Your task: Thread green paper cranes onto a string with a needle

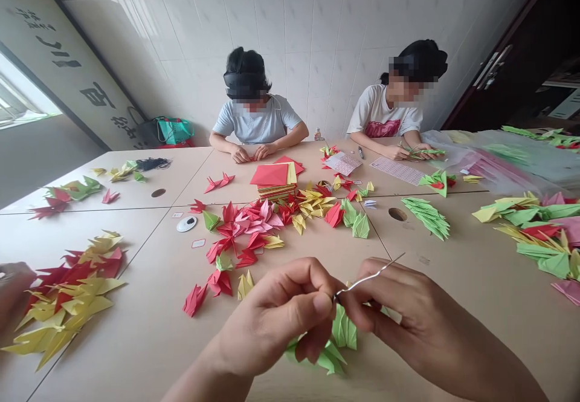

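Note:
A thin, kinked silver wire (369, 278) slants up to the right in front of my fingers. My left hand (283, 317) is closed, pinching the wire's lower end between thumb and forefinger, where a small dark strand shows. Close beside it, my right hand (403, 308) has its fingers bent together at the wire; what they grip is partly hidden. Below and behind both hands lie green folded paper cranes (344, 328), partly covered by my left fingers. Red, pink and yellow paper cranes (258, 217) are heaped just beyond, in the middle of the table.
A stack of coloured paper squares (274, 179) stands behind the heap. More cranes lie at left (75, 293) and right (544, 233), near plastic bags (512, 160). A white reel (186, 224) sits left of centre. Two people work opposite; another person's hand (16, 287) enters at left.

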`<state>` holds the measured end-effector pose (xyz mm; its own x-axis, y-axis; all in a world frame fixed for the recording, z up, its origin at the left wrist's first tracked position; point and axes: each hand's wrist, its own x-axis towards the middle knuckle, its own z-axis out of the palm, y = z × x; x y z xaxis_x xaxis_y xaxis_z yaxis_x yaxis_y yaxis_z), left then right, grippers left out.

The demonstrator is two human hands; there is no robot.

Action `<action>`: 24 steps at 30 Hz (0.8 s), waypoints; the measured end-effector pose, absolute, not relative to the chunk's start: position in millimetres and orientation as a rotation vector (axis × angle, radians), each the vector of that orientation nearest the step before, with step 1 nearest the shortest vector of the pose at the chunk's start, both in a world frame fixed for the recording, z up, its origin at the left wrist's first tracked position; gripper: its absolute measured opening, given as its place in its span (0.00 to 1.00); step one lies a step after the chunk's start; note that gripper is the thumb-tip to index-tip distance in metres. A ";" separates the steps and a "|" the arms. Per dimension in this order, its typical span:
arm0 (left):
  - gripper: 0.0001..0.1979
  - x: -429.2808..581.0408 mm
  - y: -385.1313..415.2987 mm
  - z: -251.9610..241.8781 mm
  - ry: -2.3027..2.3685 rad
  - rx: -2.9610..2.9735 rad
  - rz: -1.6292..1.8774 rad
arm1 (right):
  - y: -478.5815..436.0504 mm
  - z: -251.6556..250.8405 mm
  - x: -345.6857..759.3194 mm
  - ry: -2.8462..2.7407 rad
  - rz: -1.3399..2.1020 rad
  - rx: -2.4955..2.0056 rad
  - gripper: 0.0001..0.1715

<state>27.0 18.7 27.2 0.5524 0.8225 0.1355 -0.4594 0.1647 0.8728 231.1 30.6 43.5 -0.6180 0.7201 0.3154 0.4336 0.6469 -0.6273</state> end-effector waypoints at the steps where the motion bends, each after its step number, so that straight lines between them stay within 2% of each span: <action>1: 0.11 27.9 16.7 27.3 0.458 1.067 0.966 | 31.4 42.5 231.9 -2.296 0.699 -0.886 0.10; 3: 0.11 28.6 13.3 28.7 0.581 1.144 0.992 | 32.3 40.9 234.8 -2.219 0.722 -0.870 0.05; 5: 0.12 28.4 11.0 31.1 0.685 1.248 0.991 | 31.7 40.4 236.8 -2.071 0.755 -0.870 0.16; 7: 0.12 28.4 9.8 33.4 0.747 1.336 0.962 | 30.0 41.0 235.5 -1.910 0.864 -0.839 0.20; 10: 0.13 30.0 9.8 35.5 0.795 1.400 0.923 | 27.1 42.0 227.9 -1.724 1.013 -0.771 0.10; 16: 0.11 35.8 9.6 38.6 0.713 1.241 1.020 | 21.8 36.0 215.5 -1.563 0.942 -0.702 0.05; 24: 0.06 37.7 4.9 35.2 0.623 1.115 1.177 | 14.4 24.5 201.4 -1.591 0.641 -0.554 0.22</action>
